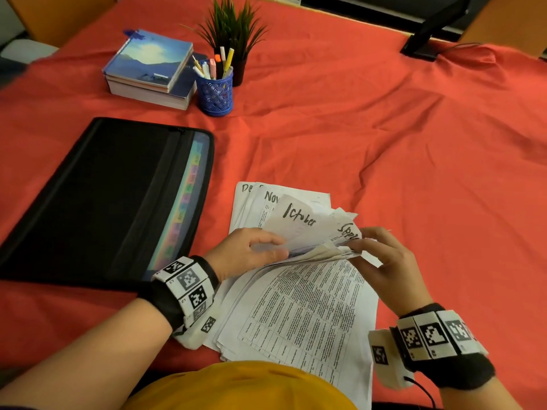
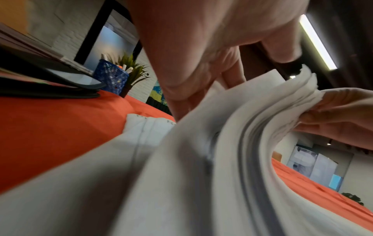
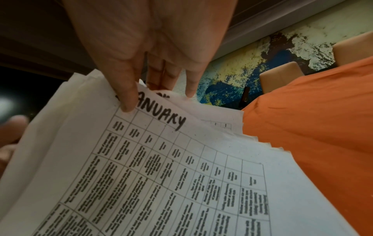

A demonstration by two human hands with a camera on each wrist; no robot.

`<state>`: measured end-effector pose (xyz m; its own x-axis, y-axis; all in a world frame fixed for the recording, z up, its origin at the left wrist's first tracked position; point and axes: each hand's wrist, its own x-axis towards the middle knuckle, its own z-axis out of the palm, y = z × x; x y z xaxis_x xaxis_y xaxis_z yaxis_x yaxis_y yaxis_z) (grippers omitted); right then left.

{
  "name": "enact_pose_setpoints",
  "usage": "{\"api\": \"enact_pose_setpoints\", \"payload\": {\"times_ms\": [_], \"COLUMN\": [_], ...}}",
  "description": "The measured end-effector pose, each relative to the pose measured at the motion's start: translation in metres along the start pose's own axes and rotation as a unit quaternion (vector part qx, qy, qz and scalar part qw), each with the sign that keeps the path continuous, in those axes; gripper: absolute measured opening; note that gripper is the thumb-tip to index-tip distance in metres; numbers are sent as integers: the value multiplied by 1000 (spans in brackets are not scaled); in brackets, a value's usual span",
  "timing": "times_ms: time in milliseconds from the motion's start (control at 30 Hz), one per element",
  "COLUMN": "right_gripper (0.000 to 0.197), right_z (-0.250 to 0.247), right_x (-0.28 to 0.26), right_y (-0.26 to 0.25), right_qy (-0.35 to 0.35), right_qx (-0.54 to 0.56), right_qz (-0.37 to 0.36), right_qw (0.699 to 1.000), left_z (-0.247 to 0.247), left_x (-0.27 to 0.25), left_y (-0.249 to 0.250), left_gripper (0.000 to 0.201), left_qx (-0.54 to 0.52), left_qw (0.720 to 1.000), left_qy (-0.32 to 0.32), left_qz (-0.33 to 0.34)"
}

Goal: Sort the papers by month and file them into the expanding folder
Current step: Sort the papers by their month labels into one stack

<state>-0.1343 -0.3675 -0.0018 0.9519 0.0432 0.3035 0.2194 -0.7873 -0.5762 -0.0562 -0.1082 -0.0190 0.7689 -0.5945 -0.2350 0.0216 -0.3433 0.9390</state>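
Observation:
A stack of white printed papers (image 1: 299, 309) lies on the red cloth in front of me, with month names handwritten at the top. My left hand (image 1: 251, 250) grips a lifted bundle whose top sheet reads "October" (image 1: 299, 217). My right hand (image 1: 381, 255) pinches the upper corners of several sheets, one marked with the start of "September" (image 1: 349, 232). In the right wrist view its thumb presses on a sheet headed "JANUARY" (image 3: 161, 115). Sheets beginning "Nov" and "De" (image 1: 266, 196) lie fanned behind. The black expanding folder (image 1: 97, 196) lies to the left, coloured tabs along its right edge.
At the back stand a stack of books (image 1: 151, 69), a blue pen cup (image 1: 215, 90) and a potted plant (image 1: 233, 28). A black monitor stand (image 1: 429, 39) sits at the far right. The red cloth (image 1: 414, 149) is wrinkled on the right.

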Motion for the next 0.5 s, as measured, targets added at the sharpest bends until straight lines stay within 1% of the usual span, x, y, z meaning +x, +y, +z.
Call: {"api": "enact_pose_setpoints", "payload": {"times_ms": [33,67,100,133,200,267,300,333,400,433,467,500], "right_gripper": [17,18,19,19,18,21,27,37,62,70,75,76], "right_z": [-2,-3,-3,-3,1,7,10,12,11,8,4,0], "right_x": [0,0,2,4,9,15,17,19,19,17,14,10], "right_y": [-2,-3,-4,-5,-8,-10,-12,-13,-12,-11,-7,-2], "right_qy": [0,4,9,13,17,12,4,-9,-30,-34,-39,-51], "right_qx": [7,17,25,33,34,27,23,14,-16,-30,-37,-42], "right_qz": [1,1,1,1,4,19,36,57,118,166,226,293], "right_qw": [1000,1000,1000,999,999,999,999,998,992,985,973,954], "left_z": [-3,-6,-6,-5,2,8,10,11,11,9,7,3], "left_x": [-2,-4,-5,-5,-1,4,5,6,7,6,4,1], "left_y": [-3,-7,-12,-16,-18,-12,-8,-5,0,2,5,8], "left_gripper": [64,70,70,64,48,29,22,20,24,27,29,30], "left_qx": [11,25,49,86,158,196,199,192,164,156,150,146], "left_qw": [1000,999,997,993,985,979,978,980,984,985,985,985], "left_qy": [-21,-44,-63,-69,-44,-7,8,22,47,57,67,80], "left_qz": [-7,-14,-23,-32,-45,-52,-54,-55,-56,-52,-47,-43]}}
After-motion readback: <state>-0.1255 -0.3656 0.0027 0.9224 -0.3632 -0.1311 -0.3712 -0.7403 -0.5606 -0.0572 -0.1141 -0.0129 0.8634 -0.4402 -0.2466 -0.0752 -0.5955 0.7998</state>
